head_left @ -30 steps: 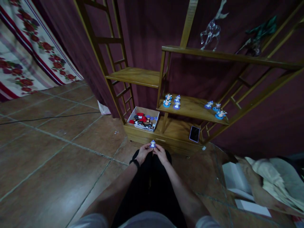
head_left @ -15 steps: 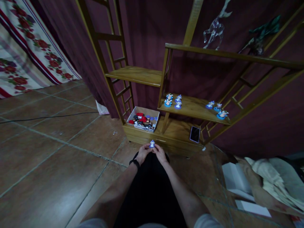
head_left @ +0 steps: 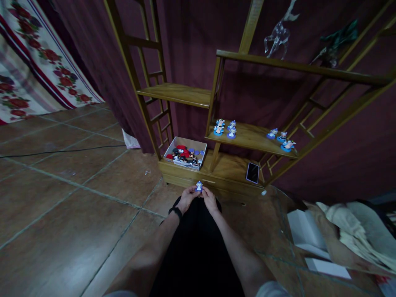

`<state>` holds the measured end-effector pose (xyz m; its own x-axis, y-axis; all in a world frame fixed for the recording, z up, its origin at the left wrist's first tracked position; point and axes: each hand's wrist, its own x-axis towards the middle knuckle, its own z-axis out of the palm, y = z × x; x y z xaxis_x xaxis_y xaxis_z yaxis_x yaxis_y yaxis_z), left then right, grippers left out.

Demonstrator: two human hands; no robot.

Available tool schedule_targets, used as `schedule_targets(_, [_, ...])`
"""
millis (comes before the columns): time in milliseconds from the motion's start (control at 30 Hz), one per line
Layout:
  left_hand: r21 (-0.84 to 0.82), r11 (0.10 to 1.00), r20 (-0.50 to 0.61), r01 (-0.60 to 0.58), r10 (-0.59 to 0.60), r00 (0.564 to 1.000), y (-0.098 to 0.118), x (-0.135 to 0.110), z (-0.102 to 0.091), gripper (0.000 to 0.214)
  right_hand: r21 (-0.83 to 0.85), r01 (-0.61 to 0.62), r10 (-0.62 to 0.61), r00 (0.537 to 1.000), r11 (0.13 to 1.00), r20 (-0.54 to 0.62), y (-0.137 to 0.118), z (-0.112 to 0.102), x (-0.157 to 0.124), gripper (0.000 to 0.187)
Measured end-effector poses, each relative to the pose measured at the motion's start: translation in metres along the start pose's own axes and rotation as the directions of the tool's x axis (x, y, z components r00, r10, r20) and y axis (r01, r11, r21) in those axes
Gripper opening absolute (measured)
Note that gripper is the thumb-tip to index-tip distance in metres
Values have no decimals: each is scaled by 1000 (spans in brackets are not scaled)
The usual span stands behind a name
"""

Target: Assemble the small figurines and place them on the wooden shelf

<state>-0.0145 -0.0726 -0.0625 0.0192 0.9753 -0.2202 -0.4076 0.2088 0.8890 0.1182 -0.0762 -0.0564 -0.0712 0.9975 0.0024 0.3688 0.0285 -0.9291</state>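
Observation:
A small purple-and-white figurine (head_left: pixel 199 186) stands upright between my two hands, in front of the low wooden drawer unit. My left hand (head_left: pixel 187 199) pinches its base from the left, a dark band around the wrist. From the right, the fingers of my right hand (head_left: pixel 209 200) close on the same base. Just beyond lies an open cardboard box (head_left: pixel 201 165) holding a jumble of red, black and purple figurines. Higher up, on the wooden shelf (head_left: pixel 252 138), similar figurines stand in two groups: one at the left end (head_left: pixel 231 132), the other at the right (head_left: pixel 288 145).
A phone (head_left: pixel 253 173) lies on the lower board. Above stands a clear glass horse (head_left: pixel 278 38) beside a dark green statue (head_left: pixel 338 43). White box pieces (head_left: pixel 306 231) and a pale cloth (head_left: pixel 346 227) are at the right. A black cable (head_left: pixel 62 150) crosses the tiled floor.
The view has shifted slightly. Both hands keep hold of the figurine, which is nearly in the same place; the figurines on the shelf stand as before.

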Motion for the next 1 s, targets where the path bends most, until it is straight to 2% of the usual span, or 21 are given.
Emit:
schedule_targets(200, [20,1000,53,1,-2,999,0,-4,2,40,-70,-4,3,1000,998,-10,-1,-1,-3,32])
schedule_targets(467, [-10,1000,30,3,-2,1000,-3,-9,7,41,-81,-17,19,1000,997,19,0,-6,-10,33])
schedule_targets(600, [4,1000,56,8,-8,998,-2,-13,9,40,-71,0,1,1000,997,19,-4,-8,-14,32])
schedule_targets(867, [37,999,69,0,-3,998,7,-16,7,40,-41,13,-14,1000,999,-25,-16,-6,-15,30])
schedule_targets(1000, [41,999,26,-2,1,1000,13,-15,5,40,-42,29,-30,999,999,-24,-19,-4,-14,30])
